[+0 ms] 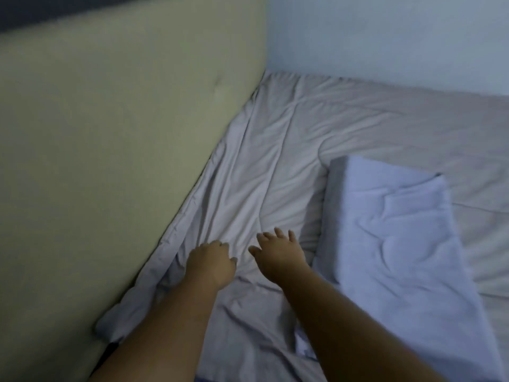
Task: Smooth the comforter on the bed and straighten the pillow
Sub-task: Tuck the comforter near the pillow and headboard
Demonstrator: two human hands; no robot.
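1. Beside the cream padded panel (124, 133), my left hand (212, 261) rests on the wrinkled comforter (275, 161), fingers bent; I cannot tell whether its grip holds fabric.
2. My right hand (279, 250), grip released and fingers spread, touches the comforter near the pillow (391, 230) lying on it.

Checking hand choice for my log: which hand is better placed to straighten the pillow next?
Right, probably. The right hand, fingers spread, is over the comforter just beside the pillow; the left hand is farther away, toward the headboard.
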